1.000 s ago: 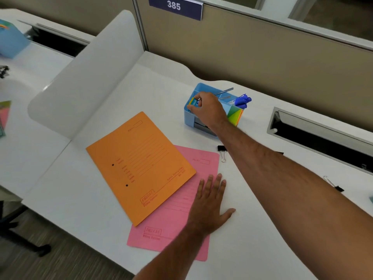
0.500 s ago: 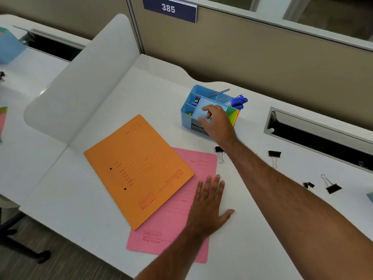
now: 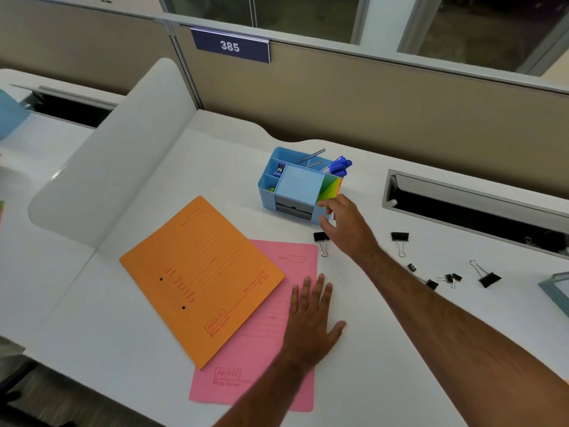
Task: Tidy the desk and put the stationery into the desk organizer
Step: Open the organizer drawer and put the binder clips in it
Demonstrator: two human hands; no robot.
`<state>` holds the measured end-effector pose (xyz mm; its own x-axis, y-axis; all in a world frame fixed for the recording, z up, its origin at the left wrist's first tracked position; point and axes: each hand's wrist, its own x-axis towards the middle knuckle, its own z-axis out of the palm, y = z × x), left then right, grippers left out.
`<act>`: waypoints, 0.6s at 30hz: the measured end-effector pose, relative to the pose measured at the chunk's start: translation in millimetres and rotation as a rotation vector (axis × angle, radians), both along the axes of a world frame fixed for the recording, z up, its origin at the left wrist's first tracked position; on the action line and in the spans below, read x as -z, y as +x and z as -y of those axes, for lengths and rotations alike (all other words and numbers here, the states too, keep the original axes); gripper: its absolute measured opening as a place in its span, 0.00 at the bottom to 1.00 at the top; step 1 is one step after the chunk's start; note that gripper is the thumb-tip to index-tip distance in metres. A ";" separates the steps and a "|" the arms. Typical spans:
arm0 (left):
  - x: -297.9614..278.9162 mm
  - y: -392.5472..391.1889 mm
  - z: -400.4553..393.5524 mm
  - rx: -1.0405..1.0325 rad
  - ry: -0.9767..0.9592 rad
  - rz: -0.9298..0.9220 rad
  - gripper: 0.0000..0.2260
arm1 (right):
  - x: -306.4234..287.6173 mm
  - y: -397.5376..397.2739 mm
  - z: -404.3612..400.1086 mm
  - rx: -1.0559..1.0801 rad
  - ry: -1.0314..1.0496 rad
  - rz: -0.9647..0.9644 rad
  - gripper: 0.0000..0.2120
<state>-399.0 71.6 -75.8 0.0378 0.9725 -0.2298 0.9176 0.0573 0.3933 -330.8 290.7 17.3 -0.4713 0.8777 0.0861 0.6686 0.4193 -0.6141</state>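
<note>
One binder clip (image 3: pixel 320 239) lies just left of the right hand (image 3: pixel 345 227), handles pointing toward the person, beside the desk organizer (image 3: pixel 300 186); right-hand fingers loosely spread, holding nothing, left hand (image 3: pixel 311 318) flat on pink folder (image 3: pixel 261 328), farther off.

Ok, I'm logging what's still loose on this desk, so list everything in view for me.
desk organizer: one, light blue, back centre of the desk
pens: several, blue, in the organizer's rear compartment
sticky notes: one stack, multicoloured, organizer's right slot
orange folder: one, overlapping the pink one
pink folder: one, partly under the orange
binder clips: about six, black, loose to the organizer's right
desk: one, white
left hand: flat on the pink folder
right hand: empty, at the organizer's front right corner
</note>
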 end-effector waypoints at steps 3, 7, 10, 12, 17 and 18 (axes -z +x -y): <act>-10.5 1.1 -4.7 -0.028 0.009 0.093 0.35 | -0.7 -3.4 -6.9 -0.026 0.022 0.056 0.17; -27.8 -3.6 -21.3 -0.067 0.075 0.221 0.32 | -2.9 -13.1 -14.8 -0.070 0.118 0.114 0.17; -40.6 -11.5 -40.8 -0.152 0.180 0.303 0.30 | -5.3 -23.9 -22.0 -0.090 0.139 0.190 0.18; -48.4 -19.4 -56.0 -0.263 0.206 0.366 0.28 | -7.9 -30.0 -26.9 -0.108 0.135 0.226 0.18; -65.0 -45.3 -99.2 -0.734 0.171 0.794 0.19 | -13.6 -41.7 -40.0 -0.172 0.122 0.326 0.19; -68.3 -51.8 -107.2 -0.809 0.181 0.871 0.18 | -14.8 -44.1 -42.5 -0.179 0.114 0.341 0.20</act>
